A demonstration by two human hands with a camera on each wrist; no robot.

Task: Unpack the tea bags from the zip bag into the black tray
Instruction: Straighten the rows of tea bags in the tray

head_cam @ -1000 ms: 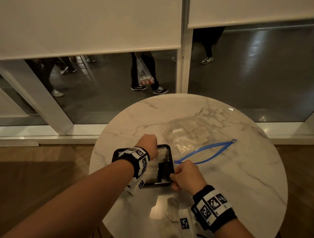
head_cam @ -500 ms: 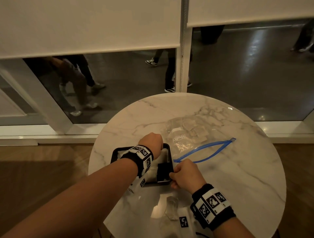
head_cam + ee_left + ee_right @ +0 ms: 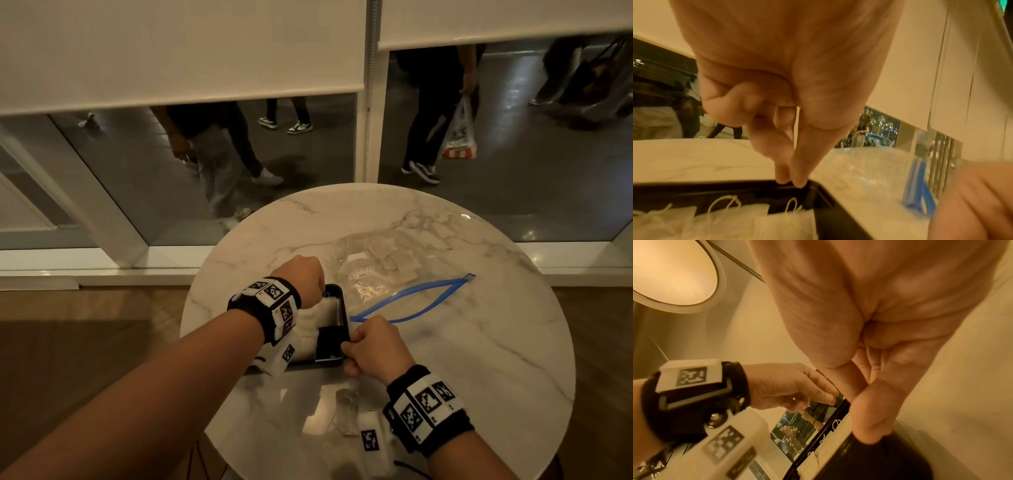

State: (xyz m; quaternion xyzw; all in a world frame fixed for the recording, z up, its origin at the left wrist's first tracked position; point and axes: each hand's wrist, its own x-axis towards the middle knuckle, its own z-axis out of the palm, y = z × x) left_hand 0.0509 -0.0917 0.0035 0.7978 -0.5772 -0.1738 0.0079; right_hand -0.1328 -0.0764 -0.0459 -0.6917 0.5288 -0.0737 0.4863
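Observation:
The black tray [image 3: 330, 342] lies on the round marble table, with several white tea bags [image 3: 320, 313] lined up in it. My left hand [image 3: 303, 279] is over its far right corner, where thumb and forefinger [image 3: 792, 181] pinch together at the rim [image 3: 715, 186]. My right hand [image 3: 371, 347] grips the near right corner, thumb [image 3: 869, 426] on top of the rim. Behind the tray to the right lies the clear zip bag [image 3: 370, 277], its blue zip [image 3: 414, 299] gaping, with more tea bags [image 3: 399, 265] inside.
The marble table [image 3: 479, 359] is small and its edge curves close around the tray. A small clear piece [image 3: 346, 407] lies near the front edge. Beyond the glass wall [image 3: 308, 171] behind the table, people walk past.
My left hand has shifted slightly towards the tray's far right corner. My right hand stays on the near right corner. People outside have walked on.

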